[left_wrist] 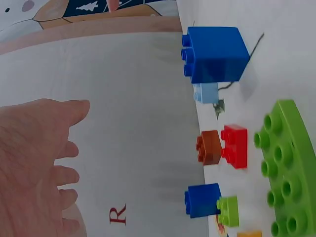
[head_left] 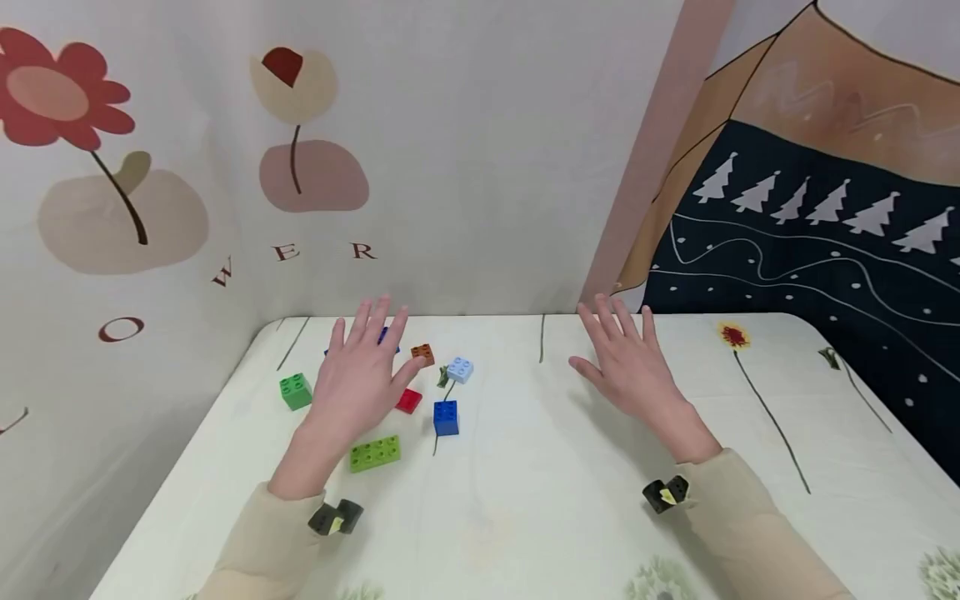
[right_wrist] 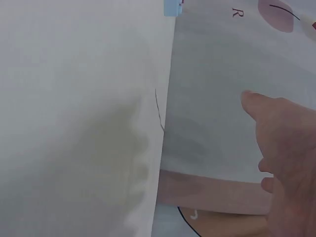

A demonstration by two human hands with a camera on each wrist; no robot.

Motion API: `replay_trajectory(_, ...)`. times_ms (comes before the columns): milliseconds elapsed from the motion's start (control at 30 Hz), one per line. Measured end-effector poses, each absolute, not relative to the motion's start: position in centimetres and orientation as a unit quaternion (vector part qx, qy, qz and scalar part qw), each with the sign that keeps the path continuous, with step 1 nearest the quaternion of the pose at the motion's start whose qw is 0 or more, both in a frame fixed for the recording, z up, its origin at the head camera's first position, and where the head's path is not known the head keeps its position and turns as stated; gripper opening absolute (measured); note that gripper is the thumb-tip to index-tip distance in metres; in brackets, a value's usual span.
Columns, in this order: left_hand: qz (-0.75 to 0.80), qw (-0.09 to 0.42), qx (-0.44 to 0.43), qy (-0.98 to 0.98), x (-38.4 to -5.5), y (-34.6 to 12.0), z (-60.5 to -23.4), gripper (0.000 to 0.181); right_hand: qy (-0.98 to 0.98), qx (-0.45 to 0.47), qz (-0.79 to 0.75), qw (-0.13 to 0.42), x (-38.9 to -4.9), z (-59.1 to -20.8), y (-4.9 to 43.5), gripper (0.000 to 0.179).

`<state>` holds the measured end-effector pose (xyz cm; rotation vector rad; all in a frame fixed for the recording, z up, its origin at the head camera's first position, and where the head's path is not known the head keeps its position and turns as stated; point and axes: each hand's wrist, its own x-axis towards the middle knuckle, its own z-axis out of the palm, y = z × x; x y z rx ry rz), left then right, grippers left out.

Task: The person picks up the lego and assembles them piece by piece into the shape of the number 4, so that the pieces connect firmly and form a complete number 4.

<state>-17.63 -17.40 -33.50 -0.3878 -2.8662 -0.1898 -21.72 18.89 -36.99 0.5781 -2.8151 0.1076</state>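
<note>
My left hand (head_left: 358,377) hovers over the left side of the table with fingers spread, holding nothing. Around it lie toy building bricks: a green brick (head_left: 296,392), a long lime brick (head_left: 375,454), a red brick (head_left: 408,402), a dark blue brick (head_left: 446,418), a light blue brick (head_left: 460,370) and a brown brick (head_left: 422,355). Partly hidden behind the fingers is another blue brick (left_wrist: 203,200); beside it the left wrist view shows a small lime brick (left_wrist: 228,211) and an orange piece (left_wrist: 249,234). My right hand (head_left: 630,371), also spread and holding nothing, is raised above the table's right half, casting a shadow.
A white cloth printed with flowers covers the table (head_left: 510,492). Behind it hangs a pale curtain (head_left: 480,167) with flower prints and letters. At the right hangs a dark fabric (head_left: 795,242) with white trees. Each sleeve carries a small black device (head_left: 665,495) near the wrist.
</note>
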Motion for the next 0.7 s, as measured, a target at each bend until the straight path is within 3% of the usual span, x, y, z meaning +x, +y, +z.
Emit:
replay_trajectory(433, -0.111, 0.133, -0.111, -0.979, -16.2, -22.5, -34.4, 0.072, -0.951, 0.218, 0.097, 0.196, -22.1, -37.7, 17.9, 0.078)
replay_trajectory(700, -0.183, 0.169, -0.079, -0.965, -15.9, -26.8, -36.2, 0.067, -0.930, 0.211, 0.276, 0.120, -21.2, -38.3, 16.4, 0.077)
